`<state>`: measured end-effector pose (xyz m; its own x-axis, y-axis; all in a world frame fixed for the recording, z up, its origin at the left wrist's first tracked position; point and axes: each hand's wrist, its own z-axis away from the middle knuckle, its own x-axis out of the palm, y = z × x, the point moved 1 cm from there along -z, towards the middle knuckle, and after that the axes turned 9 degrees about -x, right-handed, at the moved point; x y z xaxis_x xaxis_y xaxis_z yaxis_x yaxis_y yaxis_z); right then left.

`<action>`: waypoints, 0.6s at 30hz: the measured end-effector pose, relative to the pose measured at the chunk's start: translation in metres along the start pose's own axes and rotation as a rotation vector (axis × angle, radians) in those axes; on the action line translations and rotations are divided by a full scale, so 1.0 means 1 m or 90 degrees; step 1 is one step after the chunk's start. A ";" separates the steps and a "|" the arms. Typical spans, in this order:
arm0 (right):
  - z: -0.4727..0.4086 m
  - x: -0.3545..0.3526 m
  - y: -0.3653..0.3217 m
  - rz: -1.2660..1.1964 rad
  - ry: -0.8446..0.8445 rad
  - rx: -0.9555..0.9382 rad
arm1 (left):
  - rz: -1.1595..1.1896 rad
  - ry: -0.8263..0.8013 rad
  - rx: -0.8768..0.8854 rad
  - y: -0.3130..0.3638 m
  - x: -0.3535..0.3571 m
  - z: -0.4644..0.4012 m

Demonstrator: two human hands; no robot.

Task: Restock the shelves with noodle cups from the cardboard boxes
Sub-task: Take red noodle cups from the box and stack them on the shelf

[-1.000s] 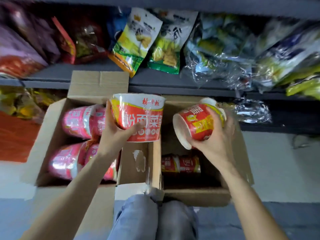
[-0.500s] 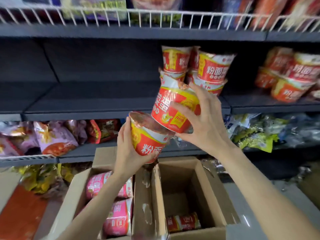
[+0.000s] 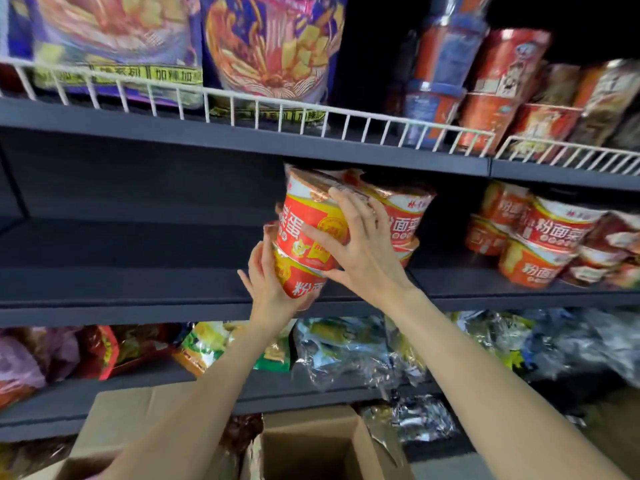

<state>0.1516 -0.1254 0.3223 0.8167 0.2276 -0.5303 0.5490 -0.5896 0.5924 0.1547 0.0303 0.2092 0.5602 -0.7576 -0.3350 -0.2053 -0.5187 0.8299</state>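
Item 1: red noodle cup (image 3: 313,233), tilted, gripped by right hand (image 3: 360,251), fingers wrapped over lid & side. Item 2: red/yellow noodle cup (image 3: 300,280), directly beneath, cupped by left hand (image 3: 268,284). Both held at front edge of dark middle shelf (image 3: 138,282), just beside stacked cups (image 3: 403,220). Cardboard boxes (image 3: 311,448) seen below, flaps open.

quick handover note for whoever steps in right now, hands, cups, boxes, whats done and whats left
Left hand: gripping the lower cup at the middle shelf edge.
Right hand: gripping the upper cup, stacked on the lower one.
Done: red cups already stacked just right, more further right.
Left: seat this pair, then fill the bare left stretch from the cardboard boxes below.
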 end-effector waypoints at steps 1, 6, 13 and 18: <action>0.000 0.009 0.002 0.012 -0.002 -0.007 | 0.002 -0.011 -0.007 -0.004 0.008 -0.006; -0.012 0.044 0.013 0.014 -0.047 -0.067 | -0.060 -0.078 -0.074 -0.020 0.026 -0.023; -0.004 0.049 0.025 -0.019 -0.137 -0.003 | -0.052 -0.110 -0.010 -0.018 0.012 -0.015; 0.011 0.029 0.016 -0.056 -0.157 0.061 | -0.024 -0.197 -0.078 -0.001 0.008 -0.013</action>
<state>0.1817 -0.1371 0.3096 0.6926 0.0926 -0.7154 0.5869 -0.6489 0.4842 0.1701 0.0297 0.2117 0.2917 -0.8332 -0.4698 -0.0801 -0.5107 0.8560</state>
